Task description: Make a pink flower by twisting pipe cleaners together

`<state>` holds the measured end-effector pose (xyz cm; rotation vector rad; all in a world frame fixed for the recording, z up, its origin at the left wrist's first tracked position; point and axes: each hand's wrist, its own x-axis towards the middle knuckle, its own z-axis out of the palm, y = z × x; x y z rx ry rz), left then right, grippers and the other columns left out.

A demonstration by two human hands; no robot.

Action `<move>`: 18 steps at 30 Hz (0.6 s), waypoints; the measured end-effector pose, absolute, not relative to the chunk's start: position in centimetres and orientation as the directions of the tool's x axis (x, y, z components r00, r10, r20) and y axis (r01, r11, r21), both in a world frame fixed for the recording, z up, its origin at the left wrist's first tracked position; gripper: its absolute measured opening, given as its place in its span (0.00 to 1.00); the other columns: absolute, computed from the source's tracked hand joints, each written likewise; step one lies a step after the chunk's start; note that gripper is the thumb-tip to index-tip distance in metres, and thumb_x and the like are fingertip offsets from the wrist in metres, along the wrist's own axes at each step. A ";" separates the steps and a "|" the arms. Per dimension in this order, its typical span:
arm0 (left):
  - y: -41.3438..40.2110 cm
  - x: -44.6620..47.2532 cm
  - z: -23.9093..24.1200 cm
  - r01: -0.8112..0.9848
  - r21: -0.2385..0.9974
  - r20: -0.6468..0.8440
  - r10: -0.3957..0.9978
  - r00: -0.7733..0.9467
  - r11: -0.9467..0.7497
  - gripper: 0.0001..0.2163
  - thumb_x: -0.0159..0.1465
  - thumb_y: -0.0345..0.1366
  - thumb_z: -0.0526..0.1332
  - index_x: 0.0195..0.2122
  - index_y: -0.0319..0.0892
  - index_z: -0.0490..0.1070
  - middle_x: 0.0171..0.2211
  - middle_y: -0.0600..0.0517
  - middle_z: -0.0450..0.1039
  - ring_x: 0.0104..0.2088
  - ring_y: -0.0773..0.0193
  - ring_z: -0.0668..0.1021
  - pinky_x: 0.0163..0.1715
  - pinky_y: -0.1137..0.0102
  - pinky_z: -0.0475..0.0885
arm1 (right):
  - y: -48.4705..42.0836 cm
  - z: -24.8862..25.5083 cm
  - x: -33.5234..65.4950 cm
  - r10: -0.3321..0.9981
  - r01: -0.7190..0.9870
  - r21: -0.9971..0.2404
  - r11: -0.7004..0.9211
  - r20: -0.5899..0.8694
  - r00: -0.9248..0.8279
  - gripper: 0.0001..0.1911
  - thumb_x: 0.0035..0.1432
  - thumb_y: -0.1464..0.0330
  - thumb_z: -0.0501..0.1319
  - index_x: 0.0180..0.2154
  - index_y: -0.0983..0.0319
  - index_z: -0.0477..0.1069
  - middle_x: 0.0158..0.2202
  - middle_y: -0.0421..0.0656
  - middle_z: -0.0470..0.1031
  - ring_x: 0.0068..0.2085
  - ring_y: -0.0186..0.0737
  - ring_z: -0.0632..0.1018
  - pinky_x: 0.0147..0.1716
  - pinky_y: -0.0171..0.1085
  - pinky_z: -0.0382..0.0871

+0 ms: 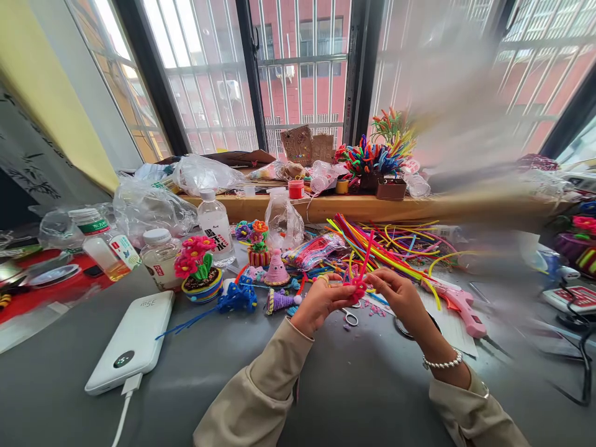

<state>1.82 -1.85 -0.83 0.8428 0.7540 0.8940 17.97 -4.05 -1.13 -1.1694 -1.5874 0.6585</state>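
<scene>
My left hand (320,302) and my right hand (397,294) meet over the grey table, both pinched on a small pink pipe-cleaner piece (359,285) with a red stem rising from it. Both wear beige sleeves; a bead bracelet (442,362) circles the right wrist. Small scissors (349,316) lie just below the hands. Behind them spreads a loose pile of coloured pipe cleaners (386,245). A pink glue gun (459,305) lies to the right of my right hand.
A white power bank (133,338) with its cable lies at left. Finished pipe-cleaner flower pots (200,273), small cone figures (277,270), bottles (215,226) and plastic bags crowd the back. A wooden sill (372,208) holds more craft. The right side is blurred.
</scene>
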 end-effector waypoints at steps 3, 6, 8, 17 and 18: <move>-1.7 1.7 -0.7 -0.374 0.825 -0.243 0.863 0.442 0.423 0.17 0.46 0.26 0.65 0.33 0.39 0.56 0.28 0.47 0.74 0.27 0.66 0.77 0.35 0.71 0.71 | -4.2 -1.1 18.4 0.785 0.526 -0.666 0.529 0.620 -0.006 0.08 0.51 0.65 0.57 0.32 0.61 0.69 0.33 0.43 0.67 0.30 0.34 0.68 0.30 0.34 0.65; -1.7 1.7 -0.5 -0.381 0.803 -0.252 0.840 0.481 0.459 0.14 0.47 0.26 0.64 0.31 0.38 0.59 0.28 0.48 0.74 0.27 0.67 0.77 0.33 0.74 0.71 | -4.3 -1.2 18.4 0.665 0.619 -0.479 0.623 0.741 -0.096 0.08 0.52 0.68 0.56 0.36 0.58 0.70 0.34 0.43 0.66 0.33 0.35 0.69 0.31 0.35 0.66; -1.8 1.7 -0.5 -0.378 0.799 -0.249 0.829 0.501 0.468 0.13 0.47 0.26 0.64 0.31 0.37 0.59 0.28 0.49 0.74 0.27 0.68 0.77 0.31 0.75 0.71 | -4.3 -1.3 18.3 0.615 0.638 -0.401 0.657 0.775 -0.146 0.08 0.53 0.68 0.56 0.36 0.56 0.70 0.33 0.43 0.66 0.34 0.35 0.70 0.32 0.36 0.67; -1.9 2.0 -0.6 -0.387 0.805 -0.248 0.848 0.468 0.449 0.14 0.49 0.24 0.63 0.30 0.38 0.56 0.27 0.47 0.73 0.26 0.68 0.77 0.30 0.75 0.71 | -4.3 -1.5 18.4 0.619 0.690 -0.329 0.644 0.755 -0.217 0.08 0.54 0.68 0.54 0.34 0.56 0.71 0.32 0.44 0.68 0.34 0.37 0.71 0.34 0.38 0.67; -1.9 2.0 -0.7 -0.388 0.809 -0.243 0.852 0.465 0.442 0.14 0.48 0.24 0.63 0.30 0.38 0.56 0.27 0.47 0.73 0.26 0.68 0.77 0.30 0.75 0.71 | -4.3 -1.6 18.4 0.619 0.696 -0.320 0.643 0.752 -0.227 0.08 0.54 0.68 0.54 0.35 0.56 0.71 0.32 0.44 0.68 0.34 0.37 0.71 0.34 0.37 0.67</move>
